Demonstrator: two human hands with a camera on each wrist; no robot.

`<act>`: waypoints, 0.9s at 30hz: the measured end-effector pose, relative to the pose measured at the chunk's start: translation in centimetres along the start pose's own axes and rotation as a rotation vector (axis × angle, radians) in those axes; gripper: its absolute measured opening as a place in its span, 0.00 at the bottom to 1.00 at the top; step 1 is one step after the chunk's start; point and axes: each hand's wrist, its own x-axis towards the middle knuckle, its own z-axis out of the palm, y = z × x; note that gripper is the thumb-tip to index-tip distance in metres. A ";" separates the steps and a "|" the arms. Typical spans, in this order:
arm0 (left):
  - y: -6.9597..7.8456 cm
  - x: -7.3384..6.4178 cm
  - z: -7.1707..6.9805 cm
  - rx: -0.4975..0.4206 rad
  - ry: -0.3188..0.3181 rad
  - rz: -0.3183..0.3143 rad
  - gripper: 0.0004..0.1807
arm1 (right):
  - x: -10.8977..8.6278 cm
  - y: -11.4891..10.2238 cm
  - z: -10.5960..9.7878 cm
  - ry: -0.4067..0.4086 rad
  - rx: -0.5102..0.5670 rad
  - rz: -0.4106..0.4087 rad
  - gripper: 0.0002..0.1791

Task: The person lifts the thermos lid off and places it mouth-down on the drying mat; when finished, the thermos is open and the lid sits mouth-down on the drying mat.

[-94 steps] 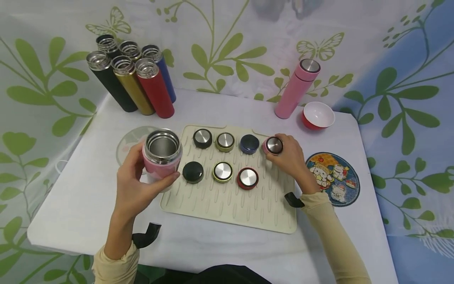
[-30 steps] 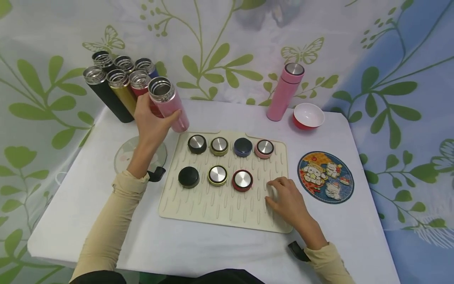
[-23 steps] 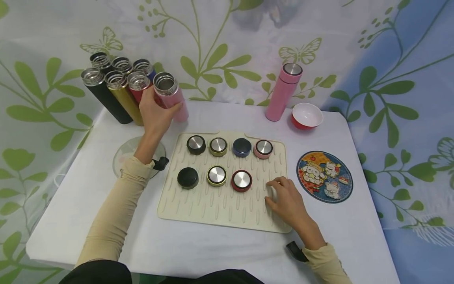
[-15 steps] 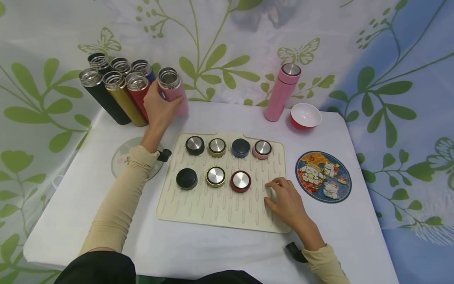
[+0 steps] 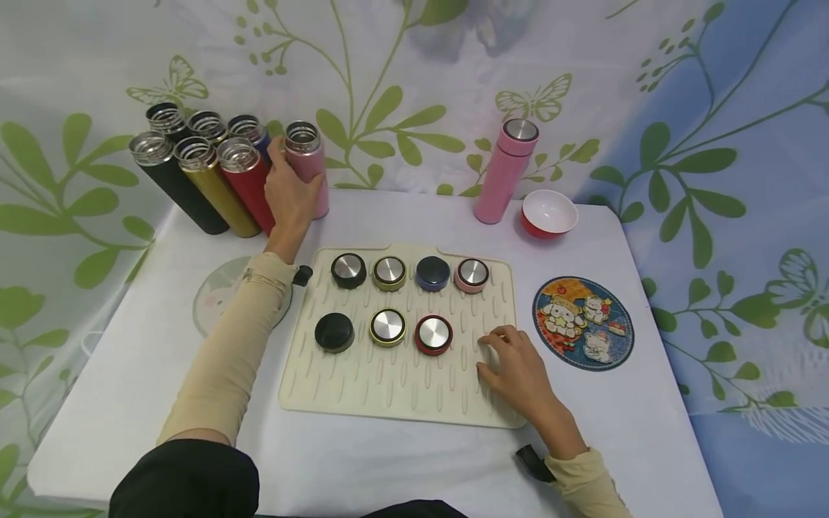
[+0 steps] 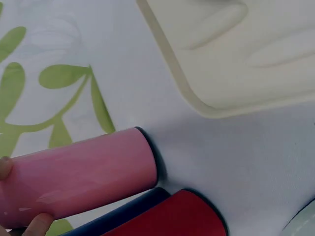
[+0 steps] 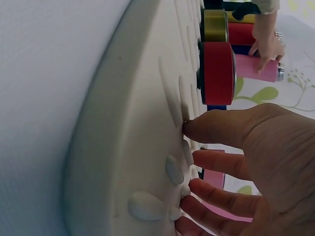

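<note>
My left hand (image 5: 291, 193) grips an uncapped pink thermos bottle (image 5: 307, 162) from its left side. The bottle stands upright at the back, beside a red bottle (image 5: 249, 183); the left wrist view shows its base (image 6: 142, 157) near a blue one. My right hand (image 5: 514, 368) holds nothing; its fingertips rest on the right part of a cream ridged mat (image 5: 363, 388). On the mat lie several bottle lids in two rows, among them a pink lid (image 5: 471, 275), a dark blue lid (image 5: 432, 273) and a red lid (image 5: 433, 334).
Several uncapped bottles stand grouped at the back left, including a gold bottle (image 5: 223, 194) and a black bottle (image 5: 184, 191). A capped pink bottle (image 5: 505, 173) and a red-and-white bowl (image 5: 549, 214) are at the back right. Round mats lie left (image 5: 214, 295) and right (image 5: 583, 324).
The pink lid was put down on the mat and the right hand drew back toward me. My left hand carried the pink bottle back to beside the grouped bottles.
</note>
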 end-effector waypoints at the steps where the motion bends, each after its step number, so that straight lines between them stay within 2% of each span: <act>1: -0.1 0.1 0.0 0.004 -0.010 -0.009 0.43 | 0.0 0.0 0.1 0.000 0.001 0.001 0.21; 4: 0.0 0.5 -0.1 0.023 -0.039 -0.036 0.42 | 0.0 -0.2 0.2 0.008 0.003 -0.003 0.21; 12: 0.4 0.9 -0.7 0.060 -0.050 -0.115 0.43 | 0.1 -0.5 0.4 0.023 0.005 -0.009 0.20; 14: 0.5 0.9 -0.8 0.088 -0.071 -0.128 0.44 | 0.2 -0.5 0.4 0.025 0.005 -0.010 0.20; 17: 1.1 1.1 -0.9 0.179 -0.107 -0.144 0.46 | 0.2 -0.5 0.4 0.031 0.002 -0.011 0.20; 21: 2.1 1.4 -1.1 0.277 -0.192 -0.167 0.48 | 0.1 -0.4 0.4 0.046 -0.010 0.003 0.20; 24: 2.4 1.6 -1.1 0.307 -0.250 -0.189 0.51 | 0.0 -0.2 0.6 0.049 -0.007 0.011 0.19; 27: 2.1 1.7 -1.0 0.337 -0.258 -0.221 0.52 | -0.1 0.0 0.8 0.044 -0.002 0.007 0.19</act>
